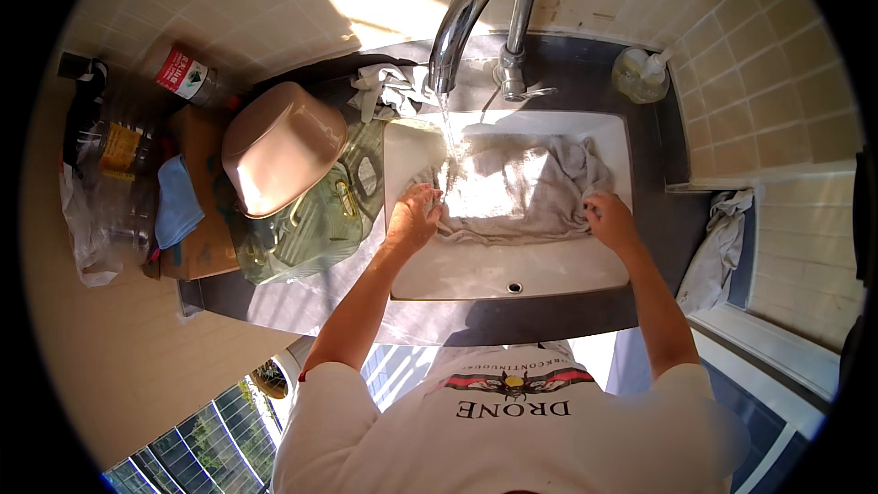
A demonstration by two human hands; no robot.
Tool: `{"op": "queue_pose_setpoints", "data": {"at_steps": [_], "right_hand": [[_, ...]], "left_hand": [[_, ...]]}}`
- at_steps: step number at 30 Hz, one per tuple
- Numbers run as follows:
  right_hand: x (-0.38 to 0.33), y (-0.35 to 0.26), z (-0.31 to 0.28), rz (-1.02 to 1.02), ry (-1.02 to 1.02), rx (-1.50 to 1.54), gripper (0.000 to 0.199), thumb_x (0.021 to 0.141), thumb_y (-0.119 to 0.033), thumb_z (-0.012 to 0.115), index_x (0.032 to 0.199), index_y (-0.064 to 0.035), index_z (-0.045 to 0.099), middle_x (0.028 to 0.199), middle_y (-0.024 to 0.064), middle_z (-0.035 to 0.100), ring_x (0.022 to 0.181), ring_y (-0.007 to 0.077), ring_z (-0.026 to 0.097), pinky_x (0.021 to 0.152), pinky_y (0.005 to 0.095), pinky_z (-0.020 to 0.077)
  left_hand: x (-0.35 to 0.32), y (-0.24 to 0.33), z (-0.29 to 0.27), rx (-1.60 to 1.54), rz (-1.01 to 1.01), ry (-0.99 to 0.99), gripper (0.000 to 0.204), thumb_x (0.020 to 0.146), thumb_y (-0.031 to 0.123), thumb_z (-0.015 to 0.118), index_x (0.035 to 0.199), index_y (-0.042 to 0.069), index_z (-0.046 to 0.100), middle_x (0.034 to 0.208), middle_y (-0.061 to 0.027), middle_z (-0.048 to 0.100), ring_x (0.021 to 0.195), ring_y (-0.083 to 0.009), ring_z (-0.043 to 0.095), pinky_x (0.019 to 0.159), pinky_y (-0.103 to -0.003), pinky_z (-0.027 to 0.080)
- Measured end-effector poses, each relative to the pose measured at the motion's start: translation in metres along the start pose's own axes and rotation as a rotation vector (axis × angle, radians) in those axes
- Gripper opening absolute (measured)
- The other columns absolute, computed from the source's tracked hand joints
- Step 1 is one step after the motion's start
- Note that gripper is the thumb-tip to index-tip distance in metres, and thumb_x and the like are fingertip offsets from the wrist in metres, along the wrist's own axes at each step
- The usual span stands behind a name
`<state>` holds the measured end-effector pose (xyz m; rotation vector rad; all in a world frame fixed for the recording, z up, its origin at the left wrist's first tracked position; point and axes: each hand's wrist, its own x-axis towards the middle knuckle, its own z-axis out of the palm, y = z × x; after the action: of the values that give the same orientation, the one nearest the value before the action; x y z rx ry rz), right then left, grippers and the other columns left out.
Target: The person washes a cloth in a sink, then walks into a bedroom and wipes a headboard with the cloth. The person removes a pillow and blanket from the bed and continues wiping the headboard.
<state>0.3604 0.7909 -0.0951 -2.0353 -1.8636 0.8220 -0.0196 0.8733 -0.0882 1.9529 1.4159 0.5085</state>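
Observation:
A grey cloth (pixel 517 192) lies spread in the white rectangular sink (pixel 494 270). Water runs from the curved chrome tap (pixel 476 0) onto the cloth's left part. My left hand (pixel 413 217) grips the cloth's left edge, right beside the falling stream. At the opposite edge, my right hand (pixel 611 220) pinches the cloth. Both forearms reach in from below, over the dark counter's front rim.
A brown bowl (pixel 279 146) lies upside down on clear glass dishes (pixel 311 220) left of the sink. A crumpled rag (pixel 389 87) sits behind them, a soap dispenser (pixel 640 73) at the back right. Bottles, a blue cloth (pixel 176 201) and a cardboard box crowd the far left. Another cloth (pixel 718 247) hangs right.

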Motion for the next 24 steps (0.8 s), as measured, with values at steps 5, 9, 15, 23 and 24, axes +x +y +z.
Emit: {"op": "queue_pose_setpoints", "data": {"at_steps": [5, 9, 15, 23, 24], "right_hand": [[0.039, -0.027, 0.045, -0.290, 0.051, -0.126, 0.025, 0.074, -0.013, 0.065, 0.098, -0.0079, 0.066, 0.107, 0.0091, 0.059, 0.101, 0.0274, 0.054, 0.085, 0.0387, 0.0438], [0.055, -0.056, 0.085, -0.503, -0.054, -0.131, 0.026, 0.073, -0.016, 0.066, 0.099, -0.0100, 0.066, 0.104, 0.0081, 0.059, 0.100, 0.0255, 0.053, 0.085, 0.0390, 0.0425], [0.045, -0.115, 0.125, -0.477, -0.190, -0.094, 0.030, 0.073, -0.028, 0.068, 0.097, -0.0112, 0.063, 0.094, 0.0077, 0.056, 0.097, 0.0249, 0.051, 0.085, 0.0378, 0.0403], [0.059, -0.099, 0.133, -0.207, -0.230, 0.253, 0.014, 0.083, -0.019, 0.057, 0.084, -0.0051, 0.058, 0.081, 0.0162, 0.059, 0.079, 0.0333, 0.056, 0.069, 0.0414, 0.0441], [0.069, -0.106, 0.107, -0.144, -0.334, 0.420, 0.020, 0.088, -0.019, 0.050, 0.079, -0.0015, 0.054, 0.071, 0.0178, 0.057, 0.067, 0.0369, 0.054, 0.062, 0.0428, 0.0433]], "left_hand": [[0.024, 0.012, 0.020, -0.095, -0.290, -0.188, 0.012, 0.080, 0.012, 0.063, 0.089, 0.004, 0.066, 0.086, -0.0093, 0.066, 0.077, -0.0199, 0.063, 0.070, -0.030, 0.049], [-0.013, 0.004, 0.031, -0.045, -0.320, -0.232, 0.013, 0.079, 0.015, 0.064, 0.085, 0.005, 0.065, 0.077, -0.0120, 0.065, 0.072, -0.0216, 0.063, 0.069, -0.032, 0.048], [-0.029, -0.012, 0.044, -0.024, -0.295, -0.216, 0.016, 0.075, 0.017, 0.065, 0.087, 0.005, 0.064, 0.087, -0.0133, 0.060, 0.084, -0.0273, 0.059, 0.073, -0.039, 0.046], [-0.012, -0.003, 0.055, 0.305, -0.100, -0.167, 0.021, 0.070, 0.020, 0.071, 0.087, 0.008, 0.065, 0.097, -0.0078, 0.059, 0.104, -0.0277, 0.049, 0.086, -0.042, 0.040], [-0.005, -0.002, 0.049, 0.231, -0.043, -0.122, 0.023, 0.069, 0.020, 0.071, 0.088, 0.009, 0.065, 0.097, -0.0085, 0.059, 0.105, -0.0272, 0.047, 0.086, -0.043, 0.039]]}}
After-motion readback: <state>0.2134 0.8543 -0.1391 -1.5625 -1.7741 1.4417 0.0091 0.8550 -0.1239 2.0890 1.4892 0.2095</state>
